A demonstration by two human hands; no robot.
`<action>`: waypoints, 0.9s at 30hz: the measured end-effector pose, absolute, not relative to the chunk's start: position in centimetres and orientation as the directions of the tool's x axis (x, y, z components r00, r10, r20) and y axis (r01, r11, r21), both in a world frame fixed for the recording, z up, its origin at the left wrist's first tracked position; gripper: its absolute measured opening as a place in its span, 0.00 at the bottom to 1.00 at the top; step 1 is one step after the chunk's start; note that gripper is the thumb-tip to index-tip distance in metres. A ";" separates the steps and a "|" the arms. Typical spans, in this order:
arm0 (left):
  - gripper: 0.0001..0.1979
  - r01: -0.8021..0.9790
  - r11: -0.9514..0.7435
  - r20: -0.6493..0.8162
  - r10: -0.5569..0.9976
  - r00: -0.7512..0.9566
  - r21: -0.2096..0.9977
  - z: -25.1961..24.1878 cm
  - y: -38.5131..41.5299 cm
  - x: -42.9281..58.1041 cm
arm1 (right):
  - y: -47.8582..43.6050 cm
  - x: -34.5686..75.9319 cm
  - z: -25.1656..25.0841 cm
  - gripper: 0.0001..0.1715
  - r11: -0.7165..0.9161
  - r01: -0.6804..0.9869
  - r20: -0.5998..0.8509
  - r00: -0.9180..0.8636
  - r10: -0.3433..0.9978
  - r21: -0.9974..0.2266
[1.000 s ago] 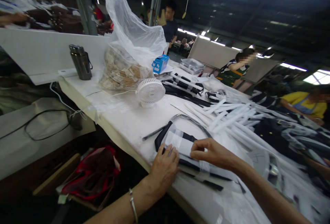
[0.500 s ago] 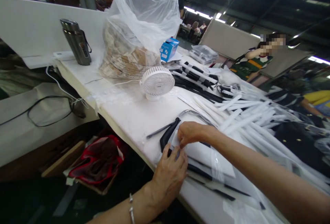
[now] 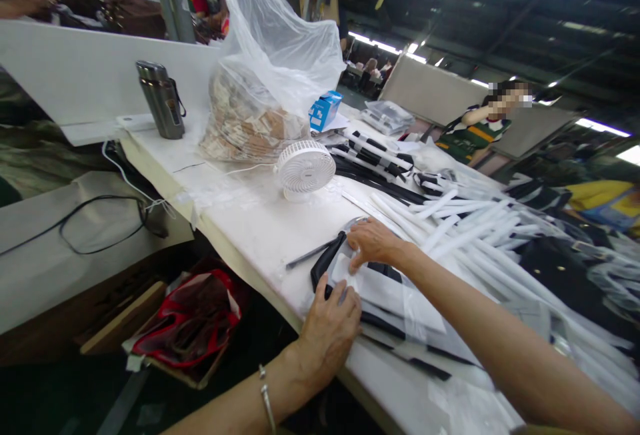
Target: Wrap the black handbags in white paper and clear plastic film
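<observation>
A flat black and white item in a clear plastic sleeve lies at the near edge of the white table. My left hand, with a bracelet on the wrist, rests flat on its near left corner, fingers stretched out. My right hand presses its fingers down on the far left end of the same packet, next to a black strap. Neither hand lifts anything.
A small white fan, a big clear bag of tan pieces, a metal flask and a blue box stand farther back. Several white rolled pieces lie right. A red bag sits below the edge. Other people work beyond.
My right hand has moved from the packet's middle to its far left end and now presses there. My left hand has stayed on the near corner.
</observation>
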State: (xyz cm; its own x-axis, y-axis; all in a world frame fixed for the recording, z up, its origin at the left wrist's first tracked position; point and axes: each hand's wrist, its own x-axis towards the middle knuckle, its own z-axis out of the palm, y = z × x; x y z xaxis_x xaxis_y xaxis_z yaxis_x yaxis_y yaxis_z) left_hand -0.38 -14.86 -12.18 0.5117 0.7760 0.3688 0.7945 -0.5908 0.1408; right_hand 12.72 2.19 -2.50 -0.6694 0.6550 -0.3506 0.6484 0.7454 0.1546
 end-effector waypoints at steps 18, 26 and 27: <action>0.13 0.788 -0.565 0.334 0.812 0.479 0.243 -8.7 -11.7 -0.9 | -6.7 25.7 -3.2 0.37 0.225 0.906 -0.053 -0.260 0.964 -0.360; 0.16 0.789 -0.596 0.482 0.740 0.469 0.149 -11.2 -9.9 -0.9 | -14.8 28.4 -10.2 0.38 0.220 0.965 0.002 -0.222 0.975 -0.142; 0.16 0.787 -0.596 0.479 0.744 0.466 0.159 -11.5 -9.9 -1.1 | -15.1 28.2 -11.4 0.38 0.230 0.966 0.074 -0.223 0.972 -0.114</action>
